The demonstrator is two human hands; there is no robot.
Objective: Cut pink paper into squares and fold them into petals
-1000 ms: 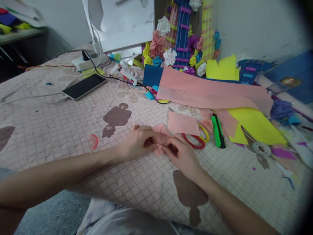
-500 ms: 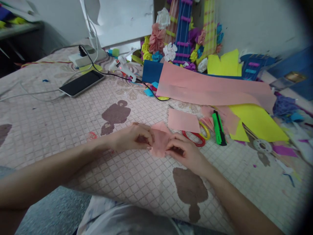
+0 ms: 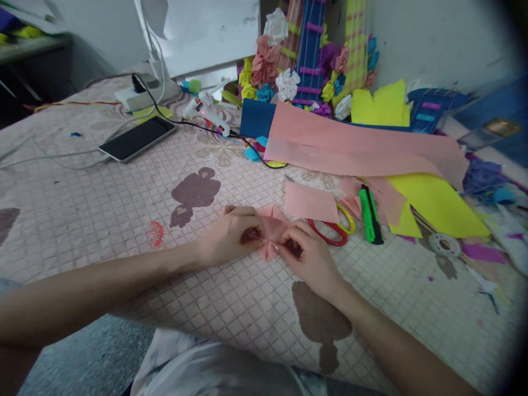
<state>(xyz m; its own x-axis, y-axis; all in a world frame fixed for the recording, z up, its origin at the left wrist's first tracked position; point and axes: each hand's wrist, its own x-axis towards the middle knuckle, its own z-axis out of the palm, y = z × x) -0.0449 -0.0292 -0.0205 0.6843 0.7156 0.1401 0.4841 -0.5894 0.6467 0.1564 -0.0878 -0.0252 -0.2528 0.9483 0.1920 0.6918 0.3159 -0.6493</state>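
Between my hands is a small piece of pink paper (image 3: 272, 224), with creases running through it and its near part gathered. My left hand (image 3: 233, 234) pinches its left side, thumb and fingers together. My right hand (image 3: 307, 253) pinches the right side in the same way, fingertips close to the left ones. Just beyond my right hand lie a flat pink paper rectangle (image 3: 311, 202) and scissors with red and yellow handles (image 3: 333, 234), partly covered by that rectangle. A green box cutter (image 3: 370, 214) rests to their right.
A white glue gun (image 3: 210, 114) with a black cord stands at the back, near a phone (image 3: 139, 138) and a power strip (image 3: 144, 94). Large pink sheet (image 3: 363, 148) and yellow sheet (image 3: 441, 206) lie at right. Paper flowers (image 3: 265, 63) and a blue toy guitar (image 3: 309, 55) stand behind.
Both hands have drawn closer together, and the pink paper between them has gone from fairly flat to pinched inward, with folds meeting near its lower middle.
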